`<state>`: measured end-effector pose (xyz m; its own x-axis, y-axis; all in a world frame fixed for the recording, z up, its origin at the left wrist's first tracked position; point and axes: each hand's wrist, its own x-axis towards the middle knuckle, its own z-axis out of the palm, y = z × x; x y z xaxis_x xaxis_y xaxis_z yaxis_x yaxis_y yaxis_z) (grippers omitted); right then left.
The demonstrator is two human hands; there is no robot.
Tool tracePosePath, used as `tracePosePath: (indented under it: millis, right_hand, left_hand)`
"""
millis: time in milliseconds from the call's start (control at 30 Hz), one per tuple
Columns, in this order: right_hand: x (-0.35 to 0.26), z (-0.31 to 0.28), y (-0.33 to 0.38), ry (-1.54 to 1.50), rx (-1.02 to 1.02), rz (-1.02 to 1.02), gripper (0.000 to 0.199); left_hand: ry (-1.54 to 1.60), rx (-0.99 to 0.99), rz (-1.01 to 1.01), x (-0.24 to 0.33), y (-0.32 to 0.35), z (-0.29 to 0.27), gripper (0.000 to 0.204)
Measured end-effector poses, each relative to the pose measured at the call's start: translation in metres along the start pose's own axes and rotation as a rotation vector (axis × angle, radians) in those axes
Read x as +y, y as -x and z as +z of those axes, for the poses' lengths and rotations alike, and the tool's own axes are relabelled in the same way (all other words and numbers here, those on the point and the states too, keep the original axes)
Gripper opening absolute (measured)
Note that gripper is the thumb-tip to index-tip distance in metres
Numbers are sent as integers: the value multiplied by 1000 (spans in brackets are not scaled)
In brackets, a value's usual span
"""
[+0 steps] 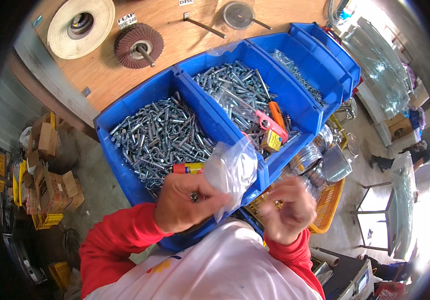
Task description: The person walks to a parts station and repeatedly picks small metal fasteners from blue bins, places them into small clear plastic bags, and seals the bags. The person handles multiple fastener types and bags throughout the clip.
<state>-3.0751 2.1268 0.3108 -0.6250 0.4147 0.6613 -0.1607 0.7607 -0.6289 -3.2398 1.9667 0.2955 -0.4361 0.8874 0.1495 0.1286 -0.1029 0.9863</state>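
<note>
My left hand (187, 200) is closed on the edge of a clear plastic bag (235, 167), pinched between thumb and fingers over the front of the blue bins. Just behind this hand, a red and yellow tube-like item (188, 168) lies on the metal hooks and bolts (157, 132) that fill the left blue bin (125, 182). To the right of the bag, my right hand (290, 207) is raised with its fingers curled in; it is slightly blurred, and whatever it may hold cannot be made out.
In the second blue bin (305, 117), an orange-handled tool (276, 115), a pink lighter-like tool (271, 126) and a small yellow box (271, 141) lie on bolts. An orange crate (331, 202) stands below right. Abrasive discs (139, 46) hang on the plywood board (175, 30). A person (417, 152) is far right.
</note>
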Motion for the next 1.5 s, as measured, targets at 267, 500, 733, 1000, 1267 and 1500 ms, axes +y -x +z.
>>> tracePosePath:
  millis: [267, 500, 733, 1000, 1267, 1500]
  right_hand:
    - [-5, 36, 9, -442, -438, 337, 21]
    - [-5, 59, -4, -264, -520, 144, 26]
    - [-11, 66, -48, -17, -756, 124, 28]
    - [-3, 123, -127, -13, -818, -30, 28]
    - [51, 236, -130, -125, -1101, -493, 13]
    - [70, 262, -83, 279, -1131, -611, 12]
  left_hand:
    - [-231, -75, 247, -3, 21, -7, 20]
    - [-198, 116, 162, -11, 42, -18, 18]
    - [-554, 464, 254, -1, 47, -52, 14]
    - [-1245, 445, 198, 9, 37, -83, 30]
    - [-880, 749, 99, -5, 33, -160, 27]
    - [-907, 761, 53, -19, 37, -159, 35]
